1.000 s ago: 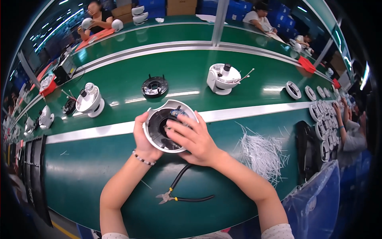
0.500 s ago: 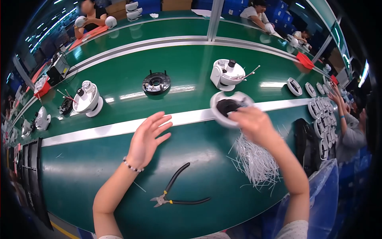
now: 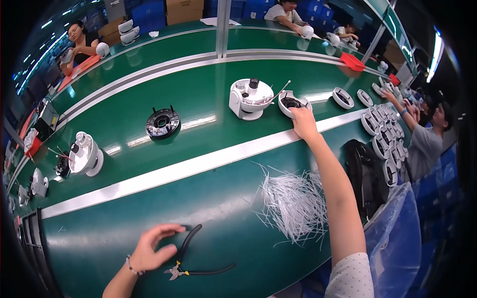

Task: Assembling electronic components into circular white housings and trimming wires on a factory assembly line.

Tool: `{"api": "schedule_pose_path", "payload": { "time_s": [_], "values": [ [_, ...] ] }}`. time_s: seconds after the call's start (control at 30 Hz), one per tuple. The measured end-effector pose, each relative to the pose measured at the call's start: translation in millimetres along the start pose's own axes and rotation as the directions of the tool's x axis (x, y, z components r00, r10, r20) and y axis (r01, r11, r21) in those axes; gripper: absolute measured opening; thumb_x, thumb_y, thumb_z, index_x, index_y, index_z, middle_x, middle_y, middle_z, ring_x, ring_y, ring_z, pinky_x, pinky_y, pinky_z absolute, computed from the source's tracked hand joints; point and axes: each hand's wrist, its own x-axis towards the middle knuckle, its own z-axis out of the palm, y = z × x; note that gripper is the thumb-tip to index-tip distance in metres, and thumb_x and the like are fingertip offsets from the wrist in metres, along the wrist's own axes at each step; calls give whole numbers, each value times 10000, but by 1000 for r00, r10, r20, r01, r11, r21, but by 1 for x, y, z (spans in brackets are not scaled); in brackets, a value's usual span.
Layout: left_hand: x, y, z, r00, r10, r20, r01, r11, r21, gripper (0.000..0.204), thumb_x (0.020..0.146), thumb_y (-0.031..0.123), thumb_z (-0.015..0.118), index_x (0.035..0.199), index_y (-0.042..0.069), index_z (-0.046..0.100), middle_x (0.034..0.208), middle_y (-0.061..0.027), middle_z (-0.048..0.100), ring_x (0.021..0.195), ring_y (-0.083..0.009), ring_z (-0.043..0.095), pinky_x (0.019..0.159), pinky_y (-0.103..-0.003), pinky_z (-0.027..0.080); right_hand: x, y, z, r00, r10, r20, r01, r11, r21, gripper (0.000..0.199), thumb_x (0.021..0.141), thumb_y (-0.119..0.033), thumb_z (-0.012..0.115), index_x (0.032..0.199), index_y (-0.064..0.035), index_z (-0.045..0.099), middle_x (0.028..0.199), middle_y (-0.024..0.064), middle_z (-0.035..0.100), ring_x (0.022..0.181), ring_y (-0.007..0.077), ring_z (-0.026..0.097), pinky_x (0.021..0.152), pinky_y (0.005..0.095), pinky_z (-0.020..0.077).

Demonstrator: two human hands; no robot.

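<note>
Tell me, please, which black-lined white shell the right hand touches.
The leftmost shell, just right of a wired white unit: the right hand touches its near rim, not the other shells.

Pretty long green worktop [image 3: 109,218] with a pale strip [image 3: 213,160] running across it, a metal post [image 3: 222,30] standing past that, blue bins [image 3: 148,16] and a brown cardboard box [image 3: 184,12] further back, plus a bright tube light [image 3: 436,54] glowing up top right.

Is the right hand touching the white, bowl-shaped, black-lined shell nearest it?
Touching: the head view shows the right hand closed over the near rim of the white shell.
</note>
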Motion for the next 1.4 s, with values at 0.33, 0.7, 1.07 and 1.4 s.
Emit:
{"api": "schedule_pose_path", "payload": {
  "time_s": [0.33, 0.7, 1.07, 1.4],
  "values": [
    [-40, 21, 18, 971, 57, 231, -232, 446, 865, 572, 675, 287, 685, 1154, 52, 479, 1255, -220, 366, 919, -304, 480, 761, -363, 412, 30, -97, -90, 911, -348, -221, 373, 924, 80, 500, 577, 65, 516, 1068, -28, 517, 1100, 146, 529, 1036, 354, 483, 876, 432, 378],
    [-29, -16, -7, 891, 344, 297, -431, 435, 790, 382, 695, 152, 661, 1023, 28, 508, 1109, -175, 486, 892, -336, 489, 784, -388, 423, -79, -358, -111, 639, -700, 320, 350, 635, 689, 1030, 614, -415, 712, 1325, 47, 127, 1294, 249, 290, 1162, 382, 329, 956, 463, 284],
    [-15, 9, -29, 876, 481, 41, -330, 533, 780, 379, 664, 59, 661, 1006, 12, 504, 1159, -173, 498, 946, -317, 527, 815, -374, 431, -41, -335, -132, 687, -527, 501, 346, 843, 412, 427, 484, -99, 665, 868, 18, 519, 860, 154, 503, 827, 276, 499, 714, 335, 416],
    [0, -28, -44, 777, 610, 156, -510, 463, 725, 395, 639, 85, 653, 1015, 39, 540, 1192, -153, 483, 1054, -305, 492, 930, -468, 343, 5, -206, -155, 964, 145, 223, -264, 428, 864, 529, 650, -223, 715, 1073, -24, 468, 831, 22, 466, 641, 87, 418, 577, 223, 388]
  ]
}}
